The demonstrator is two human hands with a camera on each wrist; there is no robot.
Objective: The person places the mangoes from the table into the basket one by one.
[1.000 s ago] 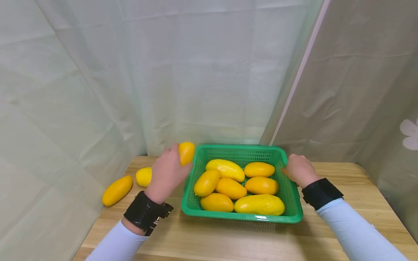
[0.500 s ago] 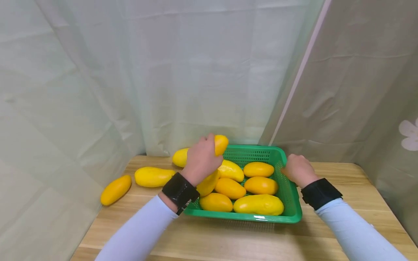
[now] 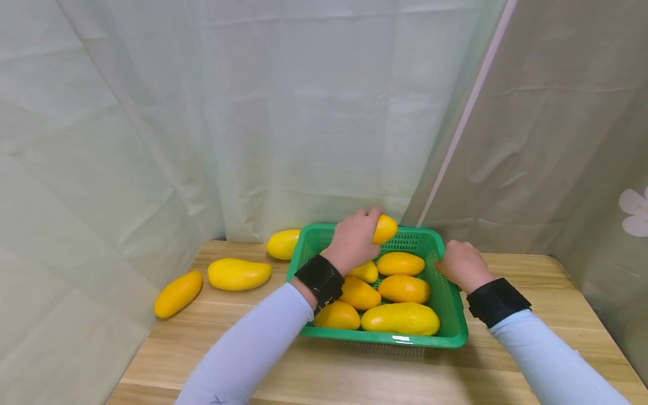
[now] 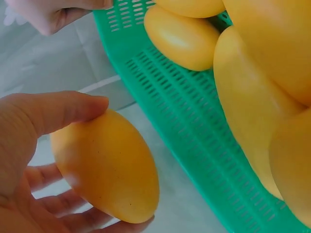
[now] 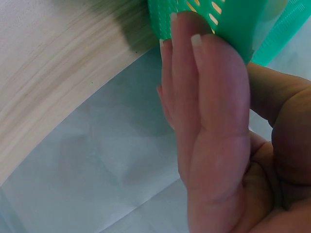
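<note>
My left hand (image 3: 354,241) grips an orange-yellow mango (image 4: 109,165) above the back of a green plastic basket (image 3: 379,337). In the left wrist view, the thumb lies on one side of the fruit and the fingers curl under the other. At the basket's right side, my right hand (image 3: 463,263) pinches the rim. Its fingers (image 5: 221,92) lie along the outer wall and the thumb reaches over to the inner side. Inside the basket rest several mangoes, among them a large yellow one (image 3: 401,319) at the front and an orange one (image 3: 405,289) behind it. My left forearm hides part of the basket.
Left of the basket, an orange mango (image 3: 178,294) and a curved yellow one (image 3: 239,274) lie on the wooden table (image 3: 202,349). Another yellow mango (image 3: 283,244) sits against the basket's back left corner. Pale curtains (image 3: 314,112) hang behind the table.
My left hand has carried the mango rightward, from beside the basket's left rim to over its back middle. The right hand keeps its grip on the rim, and the basket stays put.
</note>
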